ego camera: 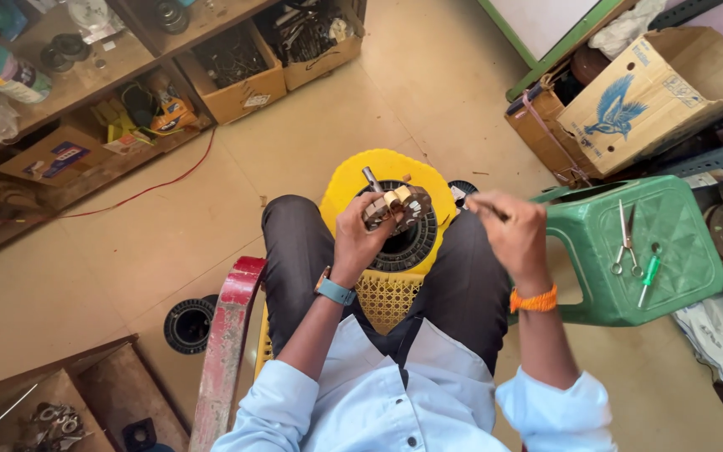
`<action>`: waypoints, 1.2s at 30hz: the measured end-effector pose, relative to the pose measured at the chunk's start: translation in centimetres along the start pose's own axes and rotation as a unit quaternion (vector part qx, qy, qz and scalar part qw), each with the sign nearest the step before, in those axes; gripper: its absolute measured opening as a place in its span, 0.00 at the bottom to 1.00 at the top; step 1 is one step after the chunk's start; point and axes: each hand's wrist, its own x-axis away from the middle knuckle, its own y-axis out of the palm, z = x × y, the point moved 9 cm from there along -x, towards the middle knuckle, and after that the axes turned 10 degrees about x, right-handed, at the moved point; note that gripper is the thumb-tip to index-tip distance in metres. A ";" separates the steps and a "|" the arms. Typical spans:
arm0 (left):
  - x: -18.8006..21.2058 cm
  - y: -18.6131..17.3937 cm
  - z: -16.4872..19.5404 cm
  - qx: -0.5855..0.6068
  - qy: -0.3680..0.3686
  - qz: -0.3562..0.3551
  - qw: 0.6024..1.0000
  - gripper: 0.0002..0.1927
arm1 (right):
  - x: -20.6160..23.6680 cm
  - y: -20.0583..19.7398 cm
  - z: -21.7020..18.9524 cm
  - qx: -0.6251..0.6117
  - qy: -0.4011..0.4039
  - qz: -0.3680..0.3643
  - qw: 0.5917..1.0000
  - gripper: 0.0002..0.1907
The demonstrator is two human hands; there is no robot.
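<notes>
A person seen from above sits over a pale tiled floor (311, 159), legs apart in dark trousers, wearing a light blue shirt. Wooden shelves (85, 71) run along the upper left, holding cardboard boxes of metal parts. At the upper right stands a large brown cardboard box with a blue bird print (654, 92). Just right of the person is a green plastic stool (671, 268); on its seat lie 1 pair of steel scissors (625, 243) and 1 green-handled screwdriver (648, 274), side by side. A red-painted wooden plank (223, 343) leans beside the person's left leg.

Between the knees sits a yellow plastic stool (382, 297) with a woven seat, and on it rests a black spool with a yellow flange (416, 238).

The left hand (360, 238), with a blue-strapped watch at the wrist, is closed around a small brown motor armature with a metal shaft (395, 205), holding it just above the spool, the shaft pointing up and away. The right hand (512, 230), an orange band at its wrist, is raised well to the right of the armature at about the same height, fingers pinched narrowly together; what they pinch is too thin to make out.
</notes>
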 end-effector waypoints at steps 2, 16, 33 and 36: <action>0.1 0.0 0.2 0.010 0.009 -0.002 1.000 0.18 | -2.7 0.0 -1.4 0.038 -0.031 -0.034 0.998 0.05; 0.1 -0.9 0.3 -0.004 0.030 0.043 0.999 0.18 | -10.6 8.5 -8.6 0.095 -0.203 -0.132 0.966 0.06; -1.5 0.2 -4.2 0.544 -0.247 -0.070 0.799 0.22 | -11.8 13.5 -10.6 0.108 -0.258 -0.166 0.946 0.07; -1.4 0.3 -4.7 0.508 -0.223 -0.084 0.827 0.18 | -9.7 9.6 -11.0 0.098 -0.207 -0.138 0.964 0.07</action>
